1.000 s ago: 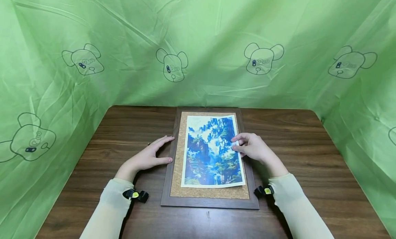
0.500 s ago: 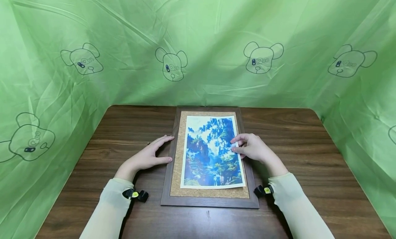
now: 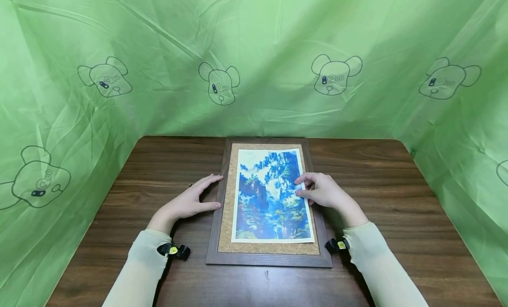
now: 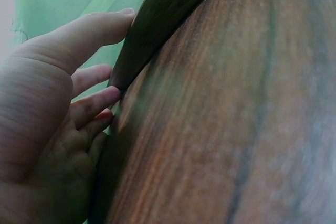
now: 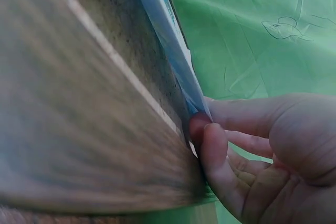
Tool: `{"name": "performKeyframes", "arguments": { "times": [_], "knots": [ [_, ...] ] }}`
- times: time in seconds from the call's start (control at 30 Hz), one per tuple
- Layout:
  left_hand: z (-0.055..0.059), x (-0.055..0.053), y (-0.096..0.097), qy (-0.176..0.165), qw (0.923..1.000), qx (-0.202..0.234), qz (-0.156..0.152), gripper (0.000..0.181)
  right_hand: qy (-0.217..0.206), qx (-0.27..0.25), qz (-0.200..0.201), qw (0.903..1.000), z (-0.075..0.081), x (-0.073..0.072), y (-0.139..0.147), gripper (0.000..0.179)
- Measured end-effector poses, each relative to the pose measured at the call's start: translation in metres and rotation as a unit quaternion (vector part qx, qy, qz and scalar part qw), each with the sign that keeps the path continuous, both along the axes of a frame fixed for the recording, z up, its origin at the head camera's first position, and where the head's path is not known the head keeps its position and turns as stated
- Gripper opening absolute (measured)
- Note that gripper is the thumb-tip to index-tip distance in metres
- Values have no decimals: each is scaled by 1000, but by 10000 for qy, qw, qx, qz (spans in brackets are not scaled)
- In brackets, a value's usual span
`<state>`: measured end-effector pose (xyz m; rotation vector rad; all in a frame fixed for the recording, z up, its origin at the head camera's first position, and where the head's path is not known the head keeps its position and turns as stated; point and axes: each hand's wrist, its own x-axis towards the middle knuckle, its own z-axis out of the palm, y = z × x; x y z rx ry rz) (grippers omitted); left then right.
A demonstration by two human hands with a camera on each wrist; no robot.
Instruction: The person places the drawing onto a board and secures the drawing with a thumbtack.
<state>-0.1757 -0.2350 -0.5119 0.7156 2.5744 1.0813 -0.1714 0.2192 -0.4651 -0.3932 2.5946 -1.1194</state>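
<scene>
While the wooden frame (image 3: 270,259) is touched on its left side by the left hand (image 3: 185,204), the blue picture (image 3: 270,196) is pinched at its right edge by the right hand (image 3: 327,191). The grip of the right hand is closed down to the thin sheet, with only that edge held between thumb and fingers. The left grip is spread, with the thumb well apart from the fingers, and nothing is held in it; the frame is just touched by the tips. The picture is found over the cork (image 3: 270,248) inside the frame, and more cork is shown on its left and near sides than at its far end. The frame is laid on the brown counter (image 3: 158,174), and green cloth (image 3: 262,33) with animal faces is hung behind. By the look of it, the step in hand is getting the picture well placed on the cork, though it cannot be told from one moment if it is being put down or picked up. For the next move, a soft pinch would be needed so that the picture is not bent, its sides should be lined up with the frame, and the frame should be steadied by the left hand.
</scene>
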Motion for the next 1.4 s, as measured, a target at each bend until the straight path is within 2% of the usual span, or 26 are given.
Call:
{"name": "performKeyframes", "arguments": {
  "times": [0.3, 0.47, 0.53, 0.73, 1.03, 1.13, 1.27, 1.33, 1.4],
  "knots": [
    [2, 2, 1, -30, 10000, 27, 36, 90, 20, 195, 93, 9998, 1, 1, -1, 28],
    [2, 2, 2, -54, 10000, 50, 25, 90, 400, 555, 513, 9963, 7, 2, 5, 39],
    [3, 2, 2, -61, 10000, 62, 20, 90, 464, 519, 689, 9952, 10, 2, 11, 44],
    [2, 2, 2, -6, 10000, 14, 30, 90, 81, -47, 941, 9955, 13, 2, 21, 52],
    [1, 1, 1, 24, 10000, 14, 18, 89, 32, -17, 796, 9968, 16, 2, 24, 52],
    [1, 1, 1, 29, 10000, -20, 17, 90, 292, 81, 747, 9967, 15, 1, 27, 50],
    [1, 1, 2, 37, 10000, -26, 4, 90, 985, 144, 418, 9942, 11, -4, 34, 48],
    [2, 1, 2, 26, 10000, -3, -1, 90, 1244, 121, 246, 9919, 8, -6, 40, 52],
    [2, 2, 1, 17, 10000, 7, 5, 90, 1329, 104, 210, 9909, 4, -9, 48, 62]
  ]
}}
